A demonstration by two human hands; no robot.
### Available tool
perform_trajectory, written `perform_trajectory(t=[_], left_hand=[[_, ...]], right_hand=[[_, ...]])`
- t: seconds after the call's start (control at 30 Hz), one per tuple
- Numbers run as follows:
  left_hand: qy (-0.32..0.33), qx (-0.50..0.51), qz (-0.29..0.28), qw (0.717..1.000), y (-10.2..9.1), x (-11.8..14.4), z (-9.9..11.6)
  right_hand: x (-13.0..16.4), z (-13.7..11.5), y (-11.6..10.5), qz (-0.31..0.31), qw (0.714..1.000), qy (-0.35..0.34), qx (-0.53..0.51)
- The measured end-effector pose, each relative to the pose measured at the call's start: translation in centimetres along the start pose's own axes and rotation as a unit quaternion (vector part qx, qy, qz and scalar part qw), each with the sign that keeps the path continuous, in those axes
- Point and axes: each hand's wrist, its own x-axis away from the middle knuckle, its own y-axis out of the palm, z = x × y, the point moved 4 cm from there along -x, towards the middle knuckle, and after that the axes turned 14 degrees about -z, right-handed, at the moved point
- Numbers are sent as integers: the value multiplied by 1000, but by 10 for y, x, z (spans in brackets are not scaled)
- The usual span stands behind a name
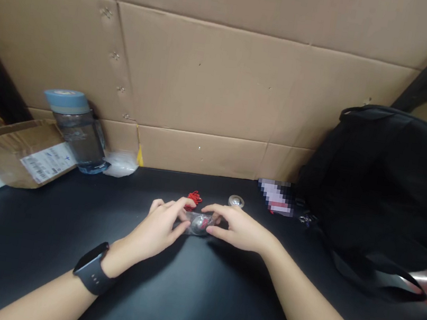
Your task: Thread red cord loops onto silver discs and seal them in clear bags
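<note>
Clear plastic, wrapped around a small round silvery piece, forms the packet (199, 224) that is pinched from both sides at the middle of the black table (25, 239). The left hand (161, 227) is closed on its left end with thumb and fingertips, and the right hand (237, 228) is closed on its right end in the same way. A slip seems possible: the film looks slick, and a hard tug could let the round piece pop out and roll across the smooth top. A red cord bundle (194, 198) lies just behind the packet, and a loose metal disc (236, 201) is seen near it. A water bottle (79, 132), apparently nearly empty, stands at the cardboard wall (226, 76). The contents of the open carton (18, 149) and of the black backpack (383, 175) cannot be told.
</note>
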Motion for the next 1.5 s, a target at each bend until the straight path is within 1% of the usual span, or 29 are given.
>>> perform_trajectory(t=[0.1,0.23,0.37,0.47,0.53,0.6,0.63,0.7,0.73,0.8,0.87,0.93,1.0,1.1,1.2,1.3,1.37,1.5], left_hand=[[-20,7,-7,1000,-1,0,-4],[-40,-9,-42,998,-5,3,-16],[-66,-95,-69,991,-23,10,-33],[-106,-163,-61,979,-38,14,-39],[-111,-193,-43,974,-43,18,-30],[-90,-214,-35,972,-43,25,-12],[-75,-223,-45,971,-40,29,-1],[-49,-215,-91,971,-31,38,16],[-46,-210,-110,970,-27,42,23],[-54,-207,-131,968,-22,49,28],[-68,-213,-133,966,-19,52,27],[-82,-217,-123,965,-19,53,19],[-97,-222,-107,964,-21,53,6],[-131,-234,-85,960,-27,52,-19],[-188,-246,-71,948,-35,45,-48],[-240,-249,-66,936,-41,32,-74],[-272,-239,-63,930,-41,21,-89],[-305,-235,-13,923,-39,-9,-107]], right_hand=[[-2,6,3,2,1000,7,-6],[-1,8,3,7,1000,25,1],[1,8,0,14,999,45,14],[1,8,-1,12,998,49,34],[1,8,-1,14,998,49,45],[1,8,-1,17,997,49,52],[1,8,-1,19,997,50,53],[2,9,-1,22,996,56,58],[2,9,-2,23,996,61,59],[3,9,-2,23,995,70,61],[4,10,-2,22,995,75,63],[4,10,-2,19,995,77,64],[5,10,-2,15,995,78,64],[5,11,-3,14,994,85,62],[6,12,-5,19,994,87,62],[6,15,-8,35,993,85,73],[7,18,-12,51,992,82,86],[10,31,-22,91,986,80,111]])
